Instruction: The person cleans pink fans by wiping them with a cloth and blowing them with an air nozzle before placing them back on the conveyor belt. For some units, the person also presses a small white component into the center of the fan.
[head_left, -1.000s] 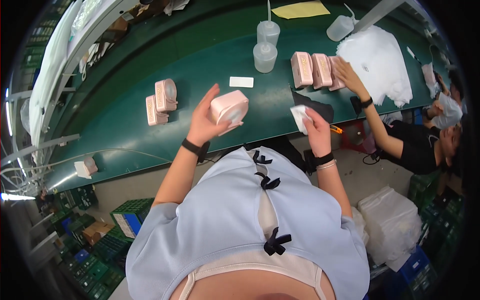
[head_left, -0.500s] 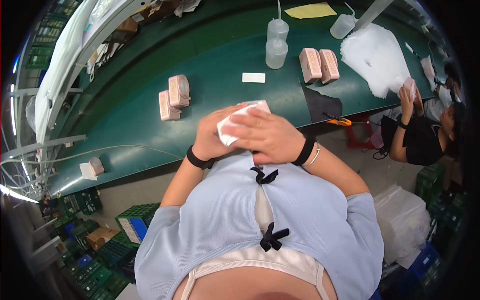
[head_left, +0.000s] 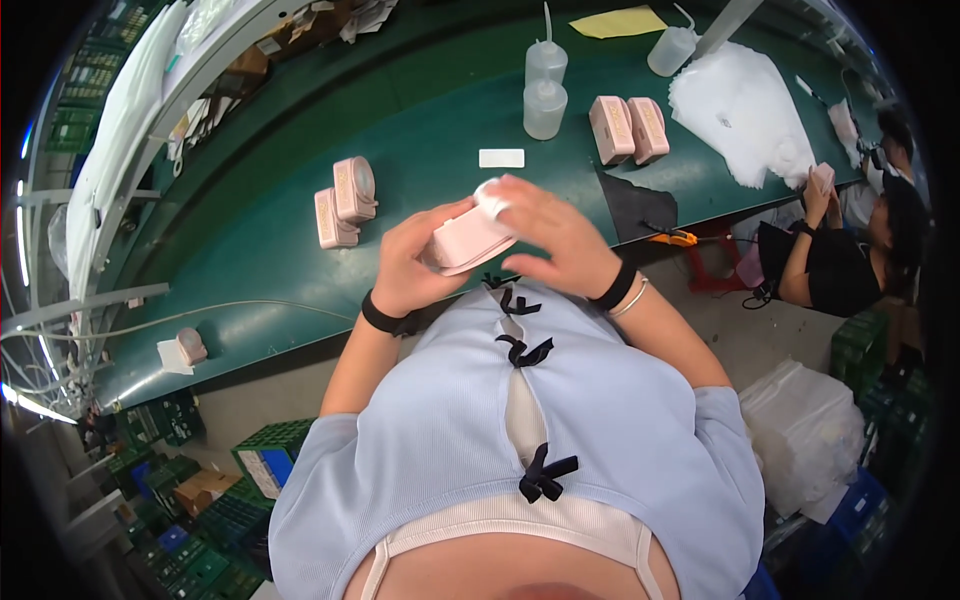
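Note:
My left hand (head_left: 402, 268) grips a boxy pale pink case (head_left: 470, 240) with rounded edges, held just above the near edge of the green table. A wad of white cloth (head_left: 491, 200) is pinched in my right hand (head_left: 562, 235) and touches the far end of the case; the fingers are slightly blurred. Beyond my left hand, two similar pink cases (head_left: 354, 188) with round fronts stand pressed together. Another pair of pink cases (head_left: 612, 132) is upright farther right. A small white rectangular piece (head_left: 501, 158) lies flat past my hands.
Clear squeeze bottles (head_left: 545, 110) stand at the back, near a yellow sheet (head_left: 617, 21). White sheets (head_left: 735, 115) are piled at right, where a person (head_left: 850, 255) handles a pink item. An orange-handled tool (head_left: 680, 238) lies by a black mat (head_left: 628, 205). A cable (head_left: 245, 303) crosses the left side.
The white cloth, earlier spread over the item under both hands, is now bunched in my right hand at its far end. The pink case has become visible in my left hand.

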